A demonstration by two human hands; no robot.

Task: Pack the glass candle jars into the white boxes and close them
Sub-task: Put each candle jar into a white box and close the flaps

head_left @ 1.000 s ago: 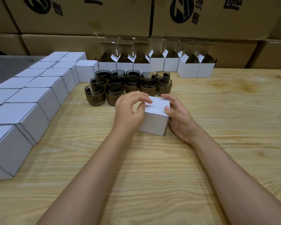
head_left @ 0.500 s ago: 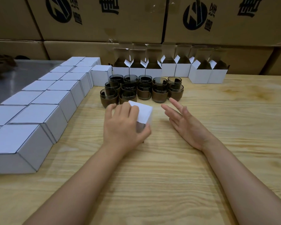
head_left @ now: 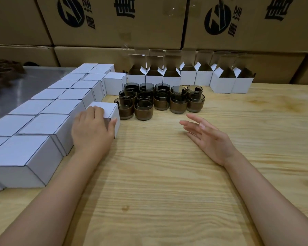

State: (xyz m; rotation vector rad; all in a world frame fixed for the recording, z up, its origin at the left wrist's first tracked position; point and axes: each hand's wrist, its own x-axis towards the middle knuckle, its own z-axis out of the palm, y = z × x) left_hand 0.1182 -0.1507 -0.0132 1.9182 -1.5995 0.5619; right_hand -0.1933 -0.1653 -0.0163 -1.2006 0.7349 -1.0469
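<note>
My left hand (head_left: 92, 129) grips a closed white box (head_left: 109, 110) from above, thumb on its right side, beside the rows of closed white boxes (head_left: 48, 119) on the left. Just right of that box stand several dark glass candle jars (head_left: 160, 99) with brown bands, clustered on the wooden table (head_left: 167, 183). Behind the jars a row of white boxes (head_left: 188, 77) stands with flaps up. My right hand (head_left: 208, 137) hovers over the table, fingers straight, palm facing left, holding nothing.
Large brown cartons (head_left: 149, 23) are stacked like a wall behind the table. A grey metal surface (head_left: 25, 82) lies at the far left beyond the closed boxes, with a dark object (head_left: 4, 71) at its edge.
My left hand has slid the closed box leftward from the table's middle to the rows of closed boxes. My right hand let go of it and now hangs open.
</note>
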